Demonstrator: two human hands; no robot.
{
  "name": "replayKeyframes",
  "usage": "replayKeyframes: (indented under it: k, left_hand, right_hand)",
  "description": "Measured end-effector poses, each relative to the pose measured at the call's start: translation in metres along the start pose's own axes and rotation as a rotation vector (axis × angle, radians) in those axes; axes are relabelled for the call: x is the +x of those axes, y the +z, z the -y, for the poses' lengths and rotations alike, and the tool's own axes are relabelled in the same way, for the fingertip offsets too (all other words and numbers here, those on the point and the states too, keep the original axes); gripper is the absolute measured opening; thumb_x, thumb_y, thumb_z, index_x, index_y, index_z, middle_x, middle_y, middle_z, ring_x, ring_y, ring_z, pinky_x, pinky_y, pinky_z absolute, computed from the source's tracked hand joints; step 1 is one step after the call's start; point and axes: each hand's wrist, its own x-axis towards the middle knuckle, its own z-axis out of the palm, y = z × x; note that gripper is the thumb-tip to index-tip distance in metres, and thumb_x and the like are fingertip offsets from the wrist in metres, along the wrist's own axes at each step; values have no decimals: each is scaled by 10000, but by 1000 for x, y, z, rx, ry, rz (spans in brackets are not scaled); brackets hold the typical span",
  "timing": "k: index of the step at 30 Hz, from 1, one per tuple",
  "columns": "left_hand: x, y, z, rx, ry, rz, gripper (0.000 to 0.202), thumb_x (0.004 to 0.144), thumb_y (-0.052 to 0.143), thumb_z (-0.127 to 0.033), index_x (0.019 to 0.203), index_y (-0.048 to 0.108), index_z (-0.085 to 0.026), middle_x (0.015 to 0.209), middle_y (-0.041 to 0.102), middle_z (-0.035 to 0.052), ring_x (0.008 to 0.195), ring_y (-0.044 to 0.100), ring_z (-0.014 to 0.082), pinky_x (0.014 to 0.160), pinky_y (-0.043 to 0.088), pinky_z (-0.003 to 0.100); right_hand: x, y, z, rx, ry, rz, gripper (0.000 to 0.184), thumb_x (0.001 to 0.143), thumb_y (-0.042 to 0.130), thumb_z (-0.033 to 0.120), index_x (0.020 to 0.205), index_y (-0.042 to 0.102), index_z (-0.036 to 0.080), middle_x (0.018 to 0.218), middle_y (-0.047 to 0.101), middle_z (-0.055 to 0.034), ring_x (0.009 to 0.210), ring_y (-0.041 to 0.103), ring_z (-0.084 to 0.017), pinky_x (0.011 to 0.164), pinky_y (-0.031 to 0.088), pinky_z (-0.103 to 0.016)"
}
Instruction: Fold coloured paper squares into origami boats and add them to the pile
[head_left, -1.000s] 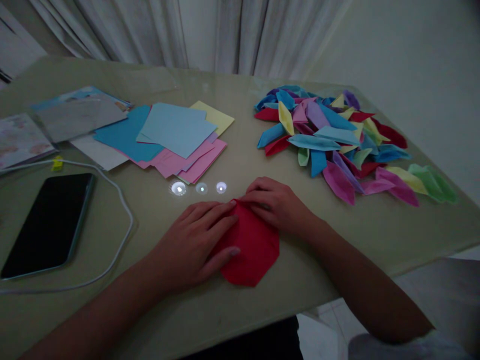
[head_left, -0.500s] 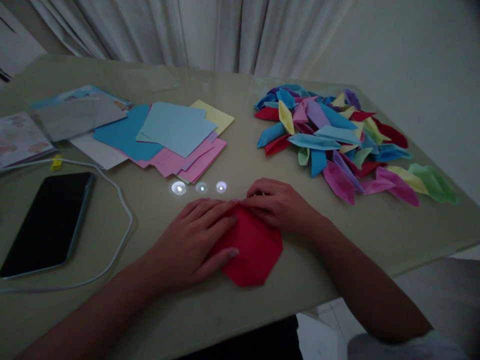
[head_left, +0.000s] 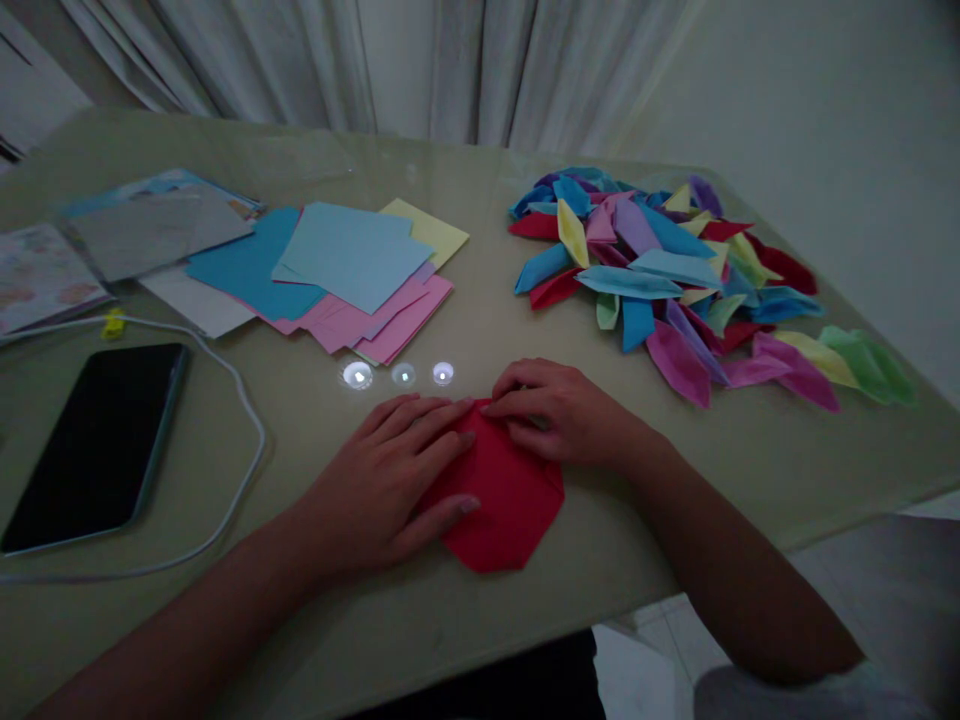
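Observation:
A sheet of red paper point(head_left: 510, 510) with folded-in corners lies on the table in front of me. My left hand point(head_left: 409, 470) rests flat across its left side, fingers stretched toward the top edge and thumb on the middle. At the upper right edge, my right hand point(head_left: 551, 410) has its fingers curled and pressed together on the paper. Part of the top fold is hidden under the fingertips of both hands.
Flat coloured paper sheets point(head_left: 352, 255) overlap at back left, beside printed packets point(head_left: 150, 230). A heap of folded paper pieces point(head_left: 660, 260) spreads at back right. On the left lie a phone point(head_left: 97, 445) and a white cable point(head_left: 251, 400). The table edge point(head_left: 525, 650) is near me.
My right fingertips have shifted slightly down and right from the paper's top corner, showing more of that edge. My left hand stays almost where it was.

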Motion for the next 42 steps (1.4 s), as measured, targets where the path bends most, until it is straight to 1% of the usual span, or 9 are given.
replayKeyframes:
  k: [7, 10, 16, 26, 32, 35, 37, 39, 42]
  left_hand:
    - [0, 1, 1, -11, -6, -1, 486, 1068, 567, -519, 1398, 658, -175, 1621, 582, 170, 1436, 561, 377, 1206, 391, 582]
    - [-1, 2, 1, -4, -6, 2, 494, 1074, 554, -529, 1405, 654, -175, 1620, 584, 170, 1430, 564, 374, 1196, 403, 581]
    - [1, 2, 0, -3, -11, -10, 493, 1070, 567, -514, 1393, 665, -155, 1612, 590, 178, 1419, 573, 384, 1192, 407, 594]
    - [1, 1, 0, -10, -26, -12, 473, 1062, 571, -516, 1380, 677, -182, 1612, 596, 156, 1412, 578, 381, 1196, 409, 592]
    - [2, 1, 0, 19, -17, -10, 470, 1075, 542, -518, 1373, 683, -183, 1610, 599, 154, 1404, 586, 374, 1189, 410, 590]
    - [2, 0, 0, 20, -13, -13, 475, 1078, 542, -516, 1385, 678, -180, 1601, 607, 154, 1405, 579, 375, 1189, 407, 592]
    - [2, 0, -1, 16, -13, -15, 475, 1078, 543, -515, 1379, 681, -175, 1595, 611, 155, 1398, 579, 378, 1188, 407, 594]
    - [2, 0, -1, 12, -23, -8, 472, 1076, 545, -519, 1370, 685, -178, 1602, 604, 151, 1400, 573, 378, 1190, 406, 593]
    - [3, 0, 0, -3, -36, 2, 468, 1069, 558, -515, 1373, 688, -184, 1613, 594, 146, 1407, 567, 379, 1196, 400, 595]
  right_hand:
    - [0, 1, -1, 55, 57, -42, 281, 914, 662, 54, 1123, 803, 180, 1193, 734, -114, 1047, 708, -236, 931, 559, -365]
    - [1, 1, -3, 48, 46, -25, 267, 909, 668, 42, 1105, 805, 162, 1155, 743, -116, 1040, 702, -242, 938, 555, -375]
    - [0, -2, -5, 50, 30, 1, 295, 912, 671, 31, 1106, 829, 187, 1146, 754, -99, 1042, 698, -235, 937, 546, -375]
    - [2, -8, 0, -71, -17, 65, 244, 946, 697, 99, 1115, 841, 200, 1146, 760, -114, 1036, 680, -264, 944, 514, -429]
    - [-1, -11, -1, -89, 65, 45, 209, 945, 678, 90, 1028, 844, 187, 1072, 769, -94, 972, 689, -250, 919, 501, -409]
    - [-1, -7, 1, -86, 64, 1, 276, 940, 659, 75, 1131, 827, 183, 1144, 755, -112, 1032, 682, -255, 948, 498, -404]
    - [1, -6, 2, -83, 54, 12, 316, 938, 657, 66, 1180, 820, 187, 1169, 745, -117, 1042, 676, -253, 945, 495, -398]
    - [1, -6, 2, -92, 71, 36, 293, 944, 663, 70, 1143, 834, 201, 1146, 743, -107, 1004, 672, -240, 914, 490, -386]
    - [-1, -10, 0, -115, 138, 27, 217, 948, 675, 84, 1009, 851, 195, 1069, 738, -93, 940, 666, -226, 872, 478, -375]
